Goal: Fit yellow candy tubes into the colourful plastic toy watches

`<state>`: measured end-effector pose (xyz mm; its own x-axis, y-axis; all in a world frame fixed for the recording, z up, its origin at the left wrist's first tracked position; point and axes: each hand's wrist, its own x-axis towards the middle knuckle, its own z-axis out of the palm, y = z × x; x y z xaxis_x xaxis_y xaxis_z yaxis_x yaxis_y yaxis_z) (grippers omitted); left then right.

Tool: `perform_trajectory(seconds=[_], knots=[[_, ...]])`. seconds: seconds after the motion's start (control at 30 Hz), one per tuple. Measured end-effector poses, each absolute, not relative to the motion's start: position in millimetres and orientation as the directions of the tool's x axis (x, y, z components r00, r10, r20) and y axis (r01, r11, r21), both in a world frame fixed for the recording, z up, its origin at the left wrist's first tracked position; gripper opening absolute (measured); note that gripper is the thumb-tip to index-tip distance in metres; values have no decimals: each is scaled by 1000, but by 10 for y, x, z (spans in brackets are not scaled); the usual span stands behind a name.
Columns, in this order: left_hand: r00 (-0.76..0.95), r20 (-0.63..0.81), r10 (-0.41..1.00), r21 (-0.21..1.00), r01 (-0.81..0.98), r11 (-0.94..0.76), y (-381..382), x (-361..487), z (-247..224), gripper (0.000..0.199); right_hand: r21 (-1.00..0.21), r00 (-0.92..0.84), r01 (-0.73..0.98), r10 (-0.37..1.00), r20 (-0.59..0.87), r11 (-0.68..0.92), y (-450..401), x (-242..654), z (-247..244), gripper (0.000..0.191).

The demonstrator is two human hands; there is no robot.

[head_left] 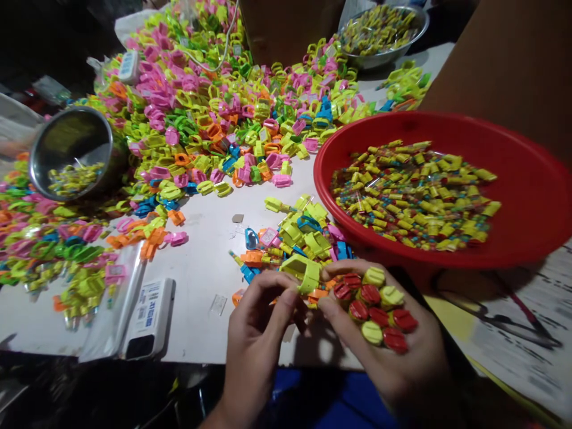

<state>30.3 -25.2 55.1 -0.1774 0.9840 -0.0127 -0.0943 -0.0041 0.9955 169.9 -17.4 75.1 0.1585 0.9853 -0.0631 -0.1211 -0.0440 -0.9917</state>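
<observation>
Over on the left side of the table (201, 262), a metal bowl (67, 128) sits tilted among bright plastic pieces, with some small yellow ones in its bottom. Nearer, a clear plastic bag (118, 304) lies alongside a white case (149, 316) with printing on it, and behind them a heap (179, 101) of pink, green, yellow and orange plastic spreads to the far side. Toward the middle, near the table's edge, I see the person's left hand (257, 325), thumb and fingertips pinching a yellow-green plastic loop (308, 275) in front of a small pile (308, 232) of mixed pieces. The loop looks light and thin-walled, fairly stiff, not very fragile but smooth enough to slip; a gentle pinch on its band seems the surest hold. Just right of it, the right hand (379, 357) is curled round a bunch of tubes (370, 294), their red and yellow ends facing up; its thumb and forefinger reach to the loop's right end, though I can't tell whether they touch it. The tubes look light, hard and slick, so fingers wrapped about the whole bunch should keep any from sliding out. Farther right are another metal bowl (384, 58) at the far side, a red basin (531, 196) of yellow tubes, and, nearer, glasses (525, 313) on printed paper (513, 375).
</observation>
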Motion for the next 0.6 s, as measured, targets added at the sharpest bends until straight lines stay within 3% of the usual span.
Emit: perform_trajectory(seconds=[0.1,0.23,0.43,0.6], knots=[[-193,142,971,986,113,-122,-241,254,538,6,-984,128,-108,980,-152,-138,-157,1738,811,28],[-95,302,948,903,346,-253,-246,142,536,15,-962,94,-104,961,-261,-252,-166,1758,845,44],[-14,493,870,724,562,-401,-260,73,528,26,-939,9,-162,952,-307,-302,-146,1760,859,24],[56,535,843,638,627,-447,-248,91,564,34,-901,5,-190,917,-398,-390,-139,1760,877,32]])
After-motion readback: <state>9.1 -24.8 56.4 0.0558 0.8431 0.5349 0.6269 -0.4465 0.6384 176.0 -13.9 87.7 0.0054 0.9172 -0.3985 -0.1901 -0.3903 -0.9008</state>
